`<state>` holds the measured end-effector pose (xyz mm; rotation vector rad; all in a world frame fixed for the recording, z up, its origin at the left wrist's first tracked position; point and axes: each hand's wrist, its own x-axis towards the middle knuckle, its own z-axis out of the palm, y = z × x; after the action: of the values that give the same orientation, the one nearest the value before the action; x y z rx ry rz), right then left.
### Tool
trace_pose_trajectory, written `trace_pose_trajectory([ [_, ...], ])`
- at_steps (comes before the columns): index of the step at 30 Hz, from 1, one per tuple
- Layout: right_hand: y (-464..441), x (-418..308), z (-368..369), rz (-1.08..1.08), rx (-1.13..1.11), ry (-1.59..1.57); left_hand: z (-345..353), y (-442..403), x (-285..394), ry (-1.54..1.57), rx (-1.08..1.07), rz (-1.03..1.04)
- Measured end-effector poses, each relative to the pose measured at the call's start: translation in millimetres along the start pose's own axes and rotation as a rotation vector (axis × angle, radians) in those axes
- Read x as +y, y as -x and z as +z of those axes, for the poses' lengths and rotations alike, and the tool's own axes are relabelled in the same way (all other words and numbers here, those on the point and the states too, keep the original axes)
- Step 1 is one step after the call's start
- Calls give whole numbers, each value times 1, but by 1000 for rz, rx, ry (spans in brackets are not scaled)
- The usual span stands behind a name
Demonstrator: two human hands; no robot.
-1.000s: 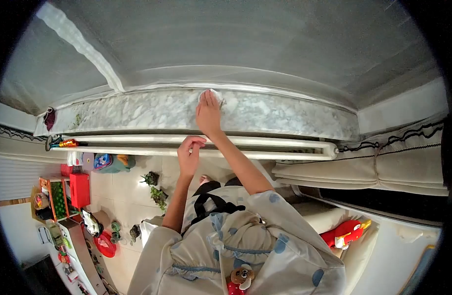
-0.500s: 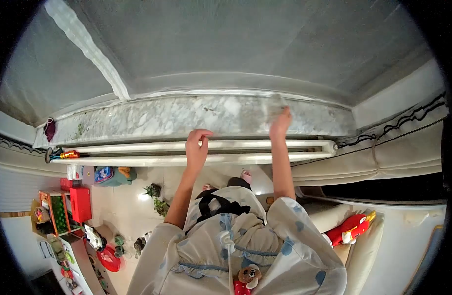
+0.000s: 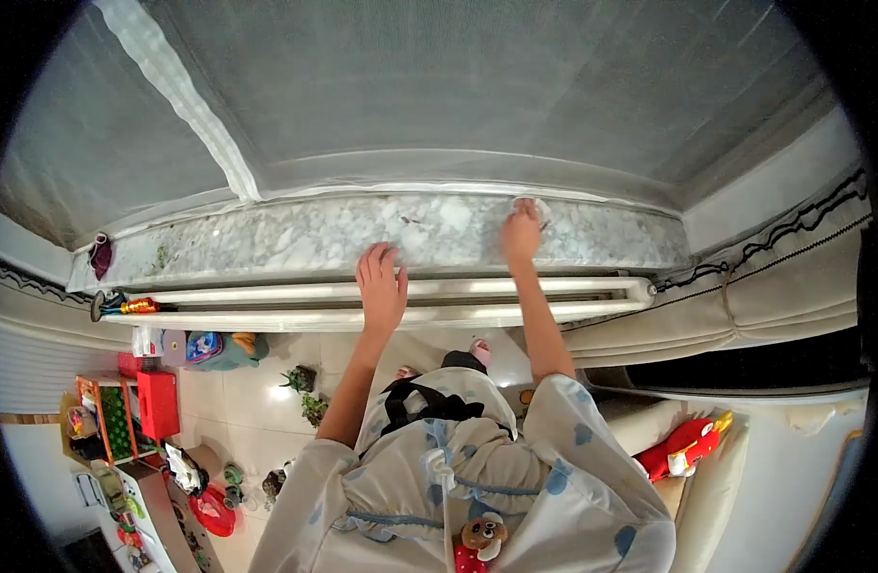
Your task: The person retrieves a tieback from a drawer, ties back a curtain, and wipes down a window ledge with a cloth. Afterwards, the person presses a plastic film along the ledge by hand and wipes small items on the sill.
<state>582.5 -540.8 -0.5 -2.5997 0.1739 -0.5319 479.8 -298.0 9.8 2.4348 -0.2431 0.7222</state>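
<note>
My right hand [image 3: 521, 234] presses down on the marble windowsill [image 3: 305, 234], its fingers closed on a white cloth [image 3: 542, 207]. Only a little of this cloth shows around the fingertips, near the window side. My left hand [image 3: 381, 282] lies at the front edge of the sill, above the white radiator [image 3: 477, 312]. Its fingers are stretched out and hold nothing. Small dark marks [image 3: 410, 221] show on the sill between the two hands.
A dark red item [image 3: 100, 256] lies at the sill's left end. An orange-handled tool [image 3: 139, 306] rests on the radiator's left end. Grey sheer curtain [image 3: 477, 86] hangs behind the sill. Potted plants [image 3: 301, 379] stand on the floor; a red plush toy [image 3: 685, 449] lies at right.
My right hand has moved slightly left along the sill with the cloth, which was blurred before. The left hand's curled fingers have straightened onto the sill's edge.
</note>
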Motion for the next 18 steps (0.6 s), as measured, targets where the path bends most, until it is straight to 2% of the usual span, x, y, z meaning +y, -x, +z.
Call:
trace_pose_trajectory([
  [1, 1, -9, 9, -2, 4, 1, 0, 0, 0, -2, -4, -13],
  [3, 4, -29, 39, -39, 22, 383, 2, 5, 1, -23, 10, -4],
  [5, 11, -58, 58, -32, -12, 341, 6, 3, -2, -44, 27, 6],
  [7, 22, -98, 53, -57, -137, 191, 8, 6, -5, -54, 25, 0],
  [9, 29, -124, 59, -267, -153, 210, 7, 6, -7, -31, 17, 0],
  [10, 32, -134, 60, -271, -155, 209, 6, 5, -8, -9, 15, 4],
  [12, 36, -145, 65, -428, -11, -131, 3, 4, -8, -5, 10, 9],
  [16, 24, -152, 68, -582, -72, -358, -1, 3, -8, -7, 2, 45],
  [18, 12, -152, 30, -14, -529, -643, -4, 3, -11, -21, -24, 50],
])
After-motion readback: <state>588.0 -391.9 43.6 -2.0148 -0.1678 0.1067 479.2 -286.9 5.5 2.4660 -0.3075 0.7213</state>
